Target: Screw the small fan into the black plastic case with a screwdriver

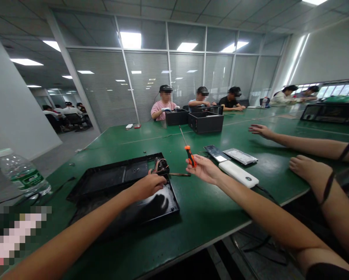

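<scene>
While raised mid-frame, screwdriver: wrapped in right grip, seemingly between uses.
Left grip: half-curled over black casing; cannot tell if holding anything.
Wires: likely calling for clearance when lowering screwdriver.

Black case and nearby person's forearm, cut off at right edge

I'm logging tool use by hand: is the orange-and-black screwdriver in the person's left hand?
No, the screwdriver is in the right hand, its shaft pointing up and away above the green table.
</scene>
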Tool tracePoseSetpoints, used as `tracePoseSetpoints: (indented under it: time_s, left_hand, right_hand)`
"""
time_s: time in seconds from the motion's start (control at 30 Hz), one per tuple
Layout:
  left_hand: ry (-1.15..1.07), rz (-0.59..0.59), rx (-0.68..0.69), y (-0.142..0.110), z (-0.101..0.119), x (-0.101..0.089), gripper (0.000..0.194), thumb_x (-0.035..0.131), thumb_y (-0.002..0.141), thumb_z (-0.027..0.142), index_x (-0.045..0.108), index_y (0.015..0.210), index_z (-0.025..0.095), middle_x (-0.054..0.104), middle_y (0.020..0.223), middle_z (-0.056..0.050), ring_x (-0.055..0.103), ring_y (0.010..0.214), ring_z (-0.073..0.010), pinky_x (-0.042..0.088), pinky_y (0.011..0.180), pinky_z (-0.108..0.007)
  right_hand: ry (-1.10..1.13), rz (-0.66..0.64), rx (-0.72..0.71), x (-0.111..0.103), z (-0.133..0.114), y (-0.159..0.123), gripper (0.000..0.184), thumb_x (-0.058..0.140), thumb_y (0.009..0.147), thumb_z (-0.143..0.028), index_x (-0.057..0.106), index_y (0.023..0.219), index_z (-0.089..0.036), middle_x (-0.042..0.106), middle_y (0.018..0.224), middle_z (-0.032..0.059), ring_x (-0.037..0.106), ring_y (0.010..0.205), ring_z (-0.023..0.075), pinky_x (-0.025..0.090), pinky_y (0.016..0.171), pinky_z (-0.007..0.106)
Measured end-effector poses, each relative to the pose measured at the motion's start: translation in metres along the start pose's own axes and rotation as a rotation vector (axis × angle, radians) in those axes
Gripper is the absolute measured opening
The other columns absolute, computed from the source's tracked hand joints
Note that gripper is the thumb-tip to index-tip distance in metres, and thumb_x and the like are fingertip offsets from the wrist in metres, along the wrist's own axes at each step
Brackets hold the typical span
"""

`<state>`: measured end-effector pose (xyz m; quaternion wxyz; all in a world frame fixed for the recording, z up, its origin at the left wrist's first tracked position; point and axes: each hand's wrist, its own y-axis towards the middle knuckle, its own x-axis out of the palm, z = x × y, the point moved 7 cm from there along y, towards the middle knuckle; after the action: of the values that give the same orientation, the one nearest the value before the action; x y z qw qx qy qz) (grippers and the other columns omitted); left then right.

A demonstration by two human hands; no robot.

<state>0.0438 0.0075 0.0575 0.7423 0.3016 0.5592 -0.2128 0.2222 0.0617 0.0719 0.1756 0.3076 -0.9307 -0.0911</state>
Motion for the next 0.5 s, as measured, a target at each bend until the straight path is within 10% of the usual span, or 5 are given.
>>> tracePoseSetpoints:
  time_s: [0.23,0.4,0.5]
  left_hand:
    - [0.003,-0.171,-0.046,-0.057,-0.009,-0.031,0.022,0.053,0.08,0.04,0.063,0.09,0.022,0.063,0.083,-0.002,0.058,0.075,-0.0155,0.042,0.07,-0.024]
    - [0.089,0.05,-0.182,-0.07,-0.072,-0.064,0.032,0.041,0.085,0.043,0.063,0.088,0.02,0.063,0.088,-0.005,0.057,0.081,-0.0164,0.041,0.075,-0.025]
    - [0.038,0.008,-0.274,-0.074,-0.116,-0.052,0.032,0.05,0.077,0.045,0.062,0.089,0.017,0.061,0.079,-0.003,0.056,0.07,-0.0149,0.041,0.063,-0.022]
  right_hand:
    - [-0.958,-0.43,-0.213,0.086,0.015,-0.036,0.015,0.052,0.076,-0.027,0.053,0.086,-0.016,0.052,0.084,0.0034,0.051,0.073,0.0122,0.041,0.065,0.026]
    - [-1.666,-0.602,-0.488,0.123,0.054,-0.059,0.02,0.05,0.077,-0.035,0.056,0.084,-0.017,0.056,0.092,0.0056,0.051,0.07,0.0143,0.034,0.054,0.025]
    - [-1.788,-0.692,-0.546,0.123,0.069,-0.072,0.022,0.046,0.082,-0.037,0.055,0.079,-0.017,0.057,0.077,0.0044,0.05,0.068,0.0156,0.029,0.05,0.026]
